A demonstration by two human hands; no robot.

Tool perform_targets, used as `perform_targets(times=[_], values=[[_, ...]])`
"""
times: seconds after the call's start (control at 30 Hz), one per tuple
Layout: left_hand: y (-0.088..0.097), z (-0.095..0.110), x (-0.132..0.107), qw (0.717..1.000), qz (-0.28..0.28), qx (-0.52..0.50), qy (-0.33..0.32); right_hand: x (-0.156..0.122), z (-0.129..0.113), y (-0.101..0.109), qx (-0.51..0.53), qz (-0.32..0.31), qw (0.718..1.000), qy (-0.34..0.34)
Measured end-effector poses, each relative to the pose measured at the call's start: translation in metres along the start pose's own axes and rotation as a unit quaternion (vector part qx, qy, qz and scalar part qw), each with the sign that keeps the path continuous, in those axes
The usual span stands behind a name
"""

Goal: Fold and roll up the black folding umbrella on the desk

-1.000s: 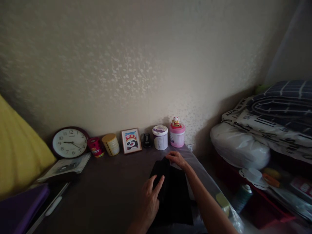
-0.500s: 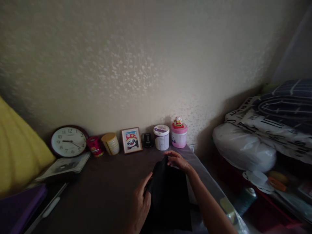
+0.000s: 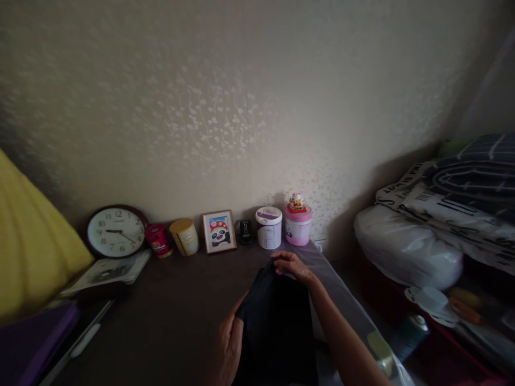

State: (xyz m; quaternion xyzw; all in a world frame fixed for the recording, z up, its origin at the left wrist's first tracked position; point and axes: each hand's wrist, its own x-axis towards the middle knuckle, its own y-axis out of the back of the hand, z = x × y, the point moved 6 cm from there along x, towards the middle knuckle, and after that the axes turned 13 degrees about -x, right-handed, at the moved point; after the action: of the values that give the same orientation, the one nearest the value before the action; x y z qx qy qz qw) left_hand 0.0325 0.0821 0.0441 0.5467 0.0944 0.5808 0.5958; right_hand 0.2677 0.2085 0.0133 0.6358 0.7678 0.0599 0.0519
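A dark black cloth item (image 3: 277,327), perhaps a bag, is held up over the near part of the table; its exact kind is hard to make out in the dim light. My right hand (image 3: 293,266) pinches its upper far corner between thumb and fingers. Lower down, my left hand (image 3: 230,343) grips the item's left edge, with the fingertips hidden behind the cloth. Between the two hands the top edge runs slanting and taut. The lower end of the cloth leaves the bottom of the view.
Along the wall on the table (image 3: 173,311) stand a clock (image 3: 116,233), a red can (image 3: 159,240), a yellow container (image 3: 184,237), a framed panda picture (image 3: 219,231) and two tubs (image 3: 269,229). Bedding (image 3: 462,187) and a spray can (image 3: 410,338) are at right; yellow fabric (image 3: 36,241) at left.
My left hand has moved slightly left and down, its thumb no longer showing on the front. The cloth's edge is straighter and wider between the hands. The right hand stays at the corner.
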Motion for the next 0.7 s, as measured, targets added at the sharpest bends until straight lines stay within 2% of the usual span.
perform_targets(times=[0.2, 0.37, 0.6, 0.7], values=[[0.008, 0.014, 0.000, 0.999, 0.038, -0.002, -0.006, -0.004, 0.000, 0.009, -0.017, 0.075, 0.997, -0.002], [0.011, 0.020, 0.000, 0.999, 0.036, 0.002, -0.010, -0.007, 0.002, 0.005, -0.029, 0.072, 0.997, -0.012], [0.005, 0.008, 0.001, 0.998, 0.046, -0.038, -0.012, -0.012, -0.002, 0.000, -0.058, 0.071, 0.996, 0.001], [0.003, 0.006, -0.001, 0.997, 0.038, -0.058, 0.020, -0.013, -0.002, 0.000, -0.081, 0.062, 0.995, 0.003]])
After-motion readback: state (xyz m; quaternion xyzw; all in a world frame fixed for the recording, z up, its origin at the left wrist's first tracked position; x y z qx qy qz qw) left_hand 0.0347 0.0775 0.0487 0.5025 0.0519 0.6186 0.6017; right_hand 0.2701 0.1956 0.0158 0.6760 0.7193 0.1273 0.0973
